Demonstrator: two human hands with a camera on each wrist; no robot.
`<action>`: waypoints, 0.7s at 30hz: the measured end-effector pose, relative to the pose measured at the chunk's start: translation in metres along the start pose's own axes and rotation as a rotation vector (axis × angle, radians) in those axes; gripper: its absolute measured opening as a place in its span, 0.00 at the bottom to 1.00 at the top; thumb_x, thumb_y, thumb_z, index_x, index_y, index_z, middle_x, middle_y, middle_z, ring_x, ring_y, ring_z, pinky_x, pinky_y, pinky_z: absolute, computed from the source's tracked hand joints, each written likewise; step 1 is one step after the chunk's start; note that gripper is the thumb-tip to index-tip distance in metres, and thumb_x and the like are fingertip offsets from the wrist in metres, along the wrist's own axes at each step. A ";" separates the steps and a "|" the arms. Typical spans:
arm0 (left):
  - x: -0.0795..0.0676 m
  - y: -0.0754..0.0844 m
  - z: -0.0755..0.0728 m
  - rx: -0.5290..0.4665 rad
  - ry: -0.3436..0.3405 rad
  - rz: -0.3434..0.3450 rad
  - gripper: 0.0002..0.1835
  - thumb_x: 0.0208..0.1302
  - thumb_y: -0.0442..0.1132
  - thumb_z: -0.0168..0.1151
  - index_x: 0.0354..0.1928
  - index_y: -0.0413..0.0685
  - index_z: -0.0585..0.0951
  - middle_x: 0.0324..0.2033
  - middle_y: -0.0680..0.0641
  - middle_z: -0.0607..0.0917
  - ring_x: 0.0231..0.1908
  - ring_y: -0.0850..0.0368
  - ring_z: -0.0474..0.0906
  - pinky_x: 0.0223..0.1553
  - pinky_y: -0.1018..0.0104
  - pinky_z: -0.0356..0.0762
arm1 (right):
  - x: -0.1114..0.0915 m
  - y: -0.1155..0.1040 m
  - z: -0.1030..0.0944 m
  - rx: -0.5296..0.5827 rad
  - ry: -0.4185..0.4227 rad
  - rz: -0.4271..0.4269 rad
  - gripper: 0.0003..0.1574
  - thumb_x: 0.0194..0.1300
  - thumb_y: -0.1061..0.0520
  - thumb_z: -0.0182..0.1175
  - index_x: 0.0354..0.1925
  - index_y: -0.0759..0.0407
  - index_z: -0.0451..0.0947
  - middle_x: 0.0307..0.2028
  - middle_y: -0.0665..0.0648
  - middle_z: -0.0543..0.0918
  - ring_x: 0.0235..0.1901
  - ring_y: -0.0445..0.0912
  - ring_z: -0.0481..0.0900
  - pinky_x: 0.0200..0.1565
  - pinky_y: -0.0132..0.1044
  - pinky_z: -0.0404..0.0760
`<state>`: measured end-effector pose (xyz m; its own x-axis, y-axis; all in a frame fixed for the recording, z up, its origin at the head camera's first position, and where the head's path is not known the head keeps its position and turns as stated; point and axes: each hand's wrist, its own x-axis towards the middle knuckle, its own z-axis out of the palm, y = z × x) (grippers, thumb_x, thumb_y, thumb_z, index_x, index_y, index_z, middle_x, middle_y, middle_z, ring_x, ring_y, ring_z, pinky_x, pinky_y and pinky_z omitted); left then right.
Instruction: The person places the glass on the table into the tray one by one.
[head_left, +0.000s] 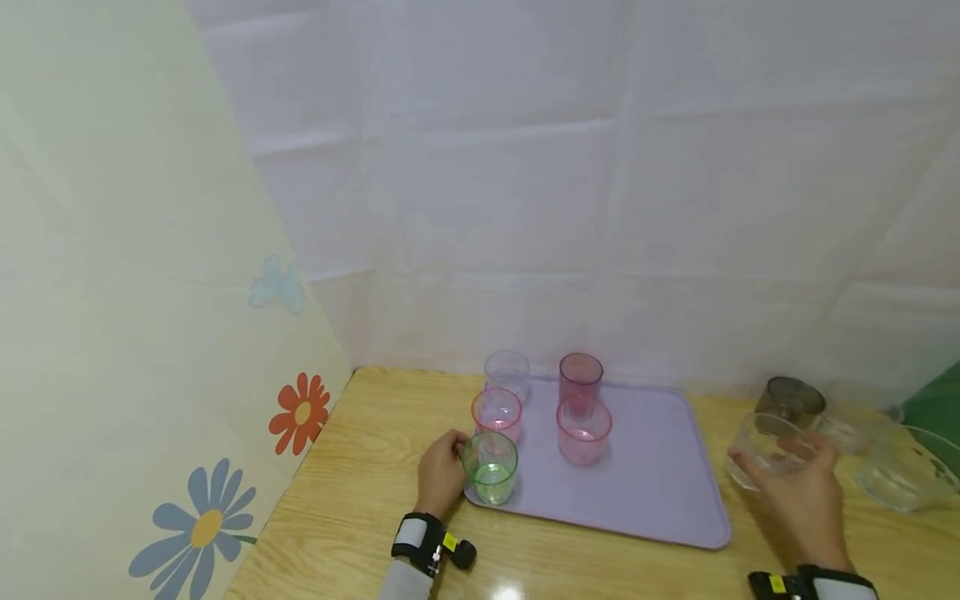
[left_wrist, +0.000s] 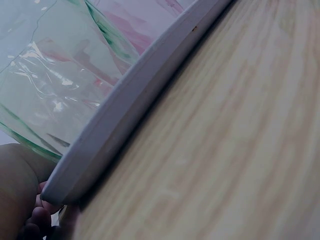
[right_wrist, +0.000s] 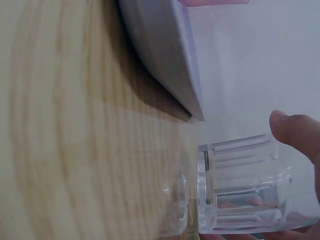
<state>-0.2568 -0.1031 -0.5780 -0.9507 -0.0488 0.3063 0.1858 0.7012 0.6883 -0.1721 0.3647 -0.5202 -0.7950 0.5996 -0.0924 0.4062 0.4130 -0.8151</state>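
Note:
My left hand (head_left: 441,477) grips the left edge of a lilac tray (head_left: 652,483), its fingertips tucked by the rim in the left wrist view. Right beside it, a green tumbler (head_left: 491,475) stands on the tray's near left corner. To the right of the tray, my right hand (head_left: 808,498) holds a clear ribbed glass (right_wrist: 245,185) between thumb and fingers. The base of that glass is close over the table in the right wrist view. Also on the tray are two light pink tumblers, one left (head_left: 497,408) and one central (head_left: 583,442).
Farther back on the tray stand a darker pink glass (head_left: 581,379) and a clear one (head_left: 507,371). A smoky dark glass (head_left: 795,402) and other clear glassware (head_left: 896,483) sit at the right. Behind the wooden table (head_left: 360,467) hangs a white sheet (head_left: 487,192); a flowered wall (head_left: 135,292) borders its left.

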 end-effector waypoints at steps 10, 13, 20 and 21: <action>-0.001 -0.001 0.000 -0.004 -0.012 -0.014 0.05 0.61 0.31 0.66 0.37 0.48 0.86 0.28 0.54 0.81 0.29 0.61 0.74 0.33 0.66 0.71 | -0.008 0.002 0.002 -0.017 -0.034 -0.061 0.78 0.65 0.33 0.71 0.83 0.62 0.28 0.77 0.79 0.62 0.68 0.74 0.69 0.50 0.53 0.76; -0.001 0.000 0.000 -0.009 -0.008 0.004 0.05 0.61 0.31 0.66 0.37 0.49 0.86 0.27 0.54 0.81 0.29 0.61 0.74 0.33 0.66 0.71 | -0.010 0.001 0.002 -0.017 -0.044 -0.057 0.79 0.66 0.32 0.70 0.83 0.62 0.27 0.77 0.79 0.60 0.69 0.75 0.69 0.54 0.60 0.76; 0.001 0.000 0.001 -0.003 -0.008 -0.007 0.06 0.61 0.31 0.66 0.37 0.49 0.86 0.28 0.55 0.82 0.30 0.61 0.75 0.34 0.65 0.72 | -0.014 -0.010 0.005 -0.008 -0.042 -0.060 0.78 0.65 0.34 0.72 0.84 0.61 0.28 0.77 0.79 0.61 0.69 0.74 0.68 0.55 0.63 0.75; 0.001 0.000 0.001 -0.001 -0.008 -0.012 0.06 0.61 0.31 0.66 0.38 0.49 0.86 0.28 0.55 0.82 0.30 0.61 0.75 0.34 0.65 0.73 | -0.015 -0.012 0.006 -0.006 -0.045 -0.060 0.78 0.66 0.35 0.72 0.84 0.61 0.28 0.77 0.79 0.60 0.70 0.74 0.67 0.58 0.66 0.74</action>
<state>-0.2578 -0.1023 -0.5781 -0.9549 -0.0511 0.2925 0.1748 0.6996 0.6928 -0.1676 0.3467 -0.5124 -0.8372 0.5426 -0.0693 0.3600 0.4512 -0.8166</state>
